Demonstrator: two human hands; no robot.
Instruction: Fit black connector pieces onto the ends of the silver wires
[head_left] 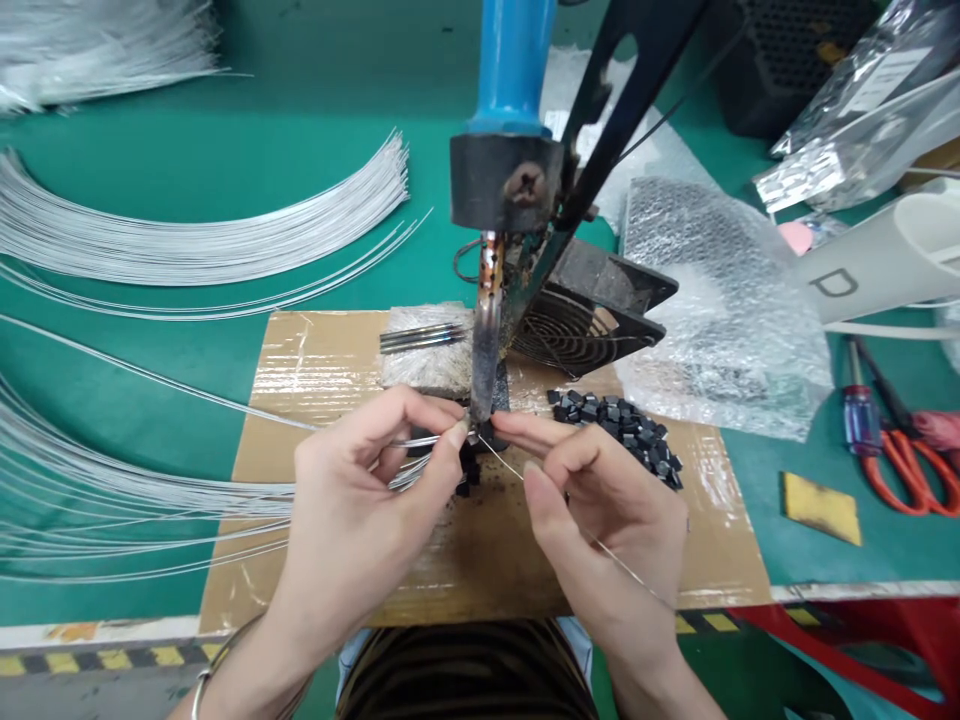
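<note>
A soldering iron [489,290] with a blue handle is clamped tip-down over the cardboard. At its tip, my left hand [375,490] pinches a thin grey cable [285,415] between thumb and forefinger. My right hand [615,510] is closed on a thin solder wire [501,458], which runs from the tip down across the palm. Its forefinger reaches close to the tip. The joint itself is small and partly hidden by my fingers. Beneath and left of my left hand lies a bundle of grey cables [187,508].
Small black parts [622,430] are heaped right on the cardboard [712,530]. A black fan [592,310] stands behind the iron. Further right lie bubble wrap [705,290], red-handled scissors [911,470], a screwdriver [861,415] and a yellow sponge [822,508]. More cables [225,250] curve at left.
</note>
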